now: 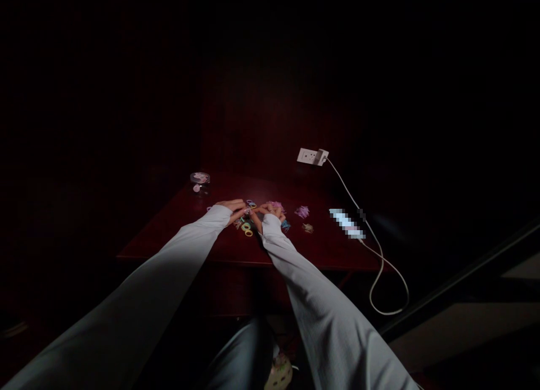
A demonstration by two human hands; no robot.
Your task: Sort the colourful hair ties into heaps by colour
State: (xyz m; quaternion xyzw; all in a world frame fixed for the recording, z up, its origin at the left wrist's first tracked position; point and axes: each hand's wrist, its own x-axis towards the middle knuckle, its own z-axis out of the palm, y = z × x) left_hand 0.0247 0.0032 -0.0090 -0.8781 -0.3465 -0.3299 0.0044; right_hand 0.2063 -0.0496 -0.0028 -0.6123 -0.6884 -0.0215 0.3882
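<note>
Coloured bands are spread over a dark red table, around and between the two hands. The left hand and right hand are held close together, fingers bent; whether anything is gripped cannot be told. Farther right, a pixelated device is joined to a white cable. At the left, a clear container is seen. Right of the right hand, a purple cluster and a smaller beige cluster are laid.
</note>
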